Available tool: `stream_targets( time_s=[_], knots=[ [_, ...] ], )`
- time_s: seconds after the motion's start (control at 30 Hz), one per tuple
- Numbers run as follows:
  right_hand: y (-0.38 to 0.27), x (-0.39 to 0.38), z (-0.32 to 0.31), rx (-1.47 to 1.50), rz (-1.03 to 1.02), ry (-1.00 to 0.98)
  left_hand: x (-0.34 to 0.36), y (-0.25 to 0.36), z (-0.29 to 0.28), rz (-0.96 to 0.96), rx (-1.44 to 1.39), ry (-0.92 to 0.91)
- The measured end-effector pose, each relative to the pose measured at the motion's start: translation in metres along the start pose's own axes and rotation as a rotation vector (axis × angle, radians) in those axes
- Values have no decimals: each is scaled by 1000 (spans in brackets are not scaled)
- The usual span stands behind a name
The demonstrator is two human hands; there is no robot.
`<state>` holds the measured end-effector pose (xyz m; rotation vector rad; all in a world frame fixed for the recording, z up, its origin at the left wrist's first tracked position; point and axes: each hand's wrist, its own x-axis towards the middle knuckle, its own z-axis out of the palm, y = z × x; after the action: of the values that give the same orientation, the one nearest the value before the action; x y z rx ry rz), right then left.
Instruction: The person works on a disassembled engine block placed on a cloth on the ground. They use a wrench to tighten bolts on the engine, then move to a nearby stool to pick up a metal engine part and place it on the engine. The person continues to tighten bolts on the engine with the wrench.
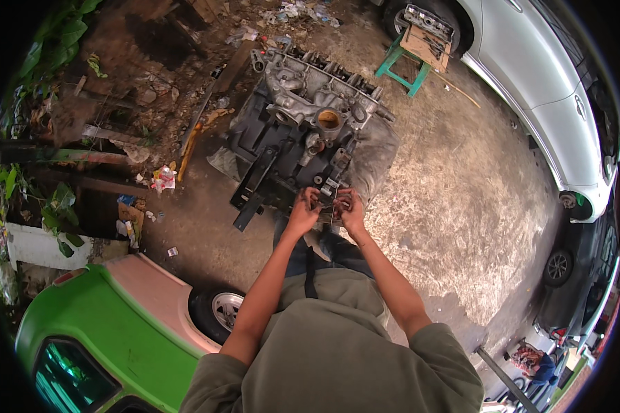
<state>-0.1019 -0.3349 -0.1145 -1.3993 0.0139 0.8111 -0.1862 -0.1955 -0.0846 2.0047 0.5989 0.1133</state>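
My left hand and my right hand are close together at the near edge of a dark, greasy tray-like surface. The fingers of both are curled in a pinch. Between them shows a small metal part, silvery and partly covered by the fingertips. What each hand grips is too small to make out. Just beyond my hands stands a grey metal engine cylinder head with a round brownish opening. A black metal bracket lies left of my left hand.
A green stool with metal parts on top stands far right, beside a silver car. A green and pink vehicle is near left. Litter and scrap wood lie left. A person is at the lower right.
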Motion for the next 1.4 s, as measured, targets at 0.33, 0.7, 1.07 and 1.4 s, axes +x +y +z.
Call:
stream_targets(
  time_s=[0.33, 0.7, 1.07, 1.4],
  knots=[
    [8, -6, 5, -354, -195, 50, 1, -5, 3, -6, 17, -14],
    [8, -2, 14, -302, -269, 96, -2, 6, 0, -61, -20, -15],
    [-12, 2, 22, -345, -234, 141, -1, 2, 3, -65, 17, 4],
    [-45, 45, -32, 875, 706, -84, -3, -12, 10, 32, -74, 61]
  ],
)
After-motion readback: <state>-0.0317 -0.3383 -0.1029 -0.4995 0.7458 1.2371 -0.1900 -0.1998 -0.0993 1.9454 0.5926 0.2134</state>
